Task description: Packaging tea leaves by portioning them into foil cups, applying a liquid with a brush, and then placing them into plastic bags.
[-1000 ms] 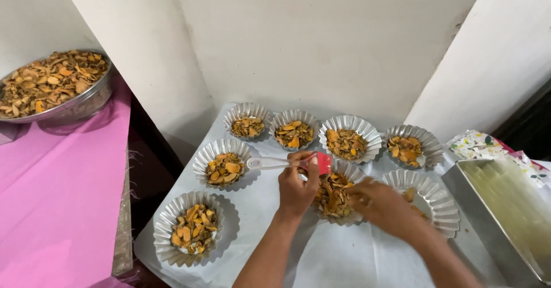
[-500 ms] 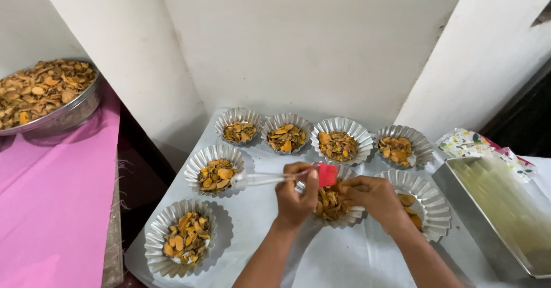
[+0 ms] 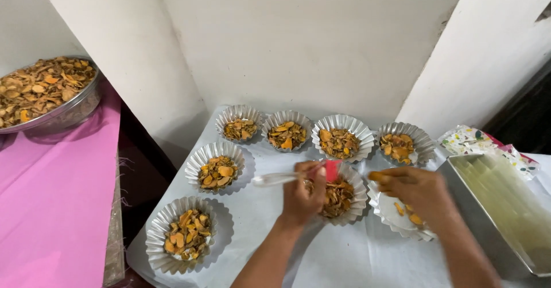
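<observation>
- Left hand (image 3: 301, 193): closed around a red-tipped spatula (image 3: 287, 177), held level above a fluted foil cup (image 3: 343, 196) of dried orange slices.
- Right hand (image 3: 416, 190): fingers pinched on a slice, apparently, over a near-empty cup (image 3: 396, 216).
- Six filled cups ring the white worktop (image 3: 264, 219).
- Metal tray (image 3: 505, 207), rightward.

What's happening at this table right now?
A person is portioning dried orange-brown slices into fluted foil cups on a white-covered table. The left hand holds a red-and-white spatula over a filled cup. The right hand pinches a slice above a nearly empty cup. Six other cups already hold slices. A large metal bowl of slices sits on the pink cloth at left, and a rectangular metal tray lies at right.
</observation>
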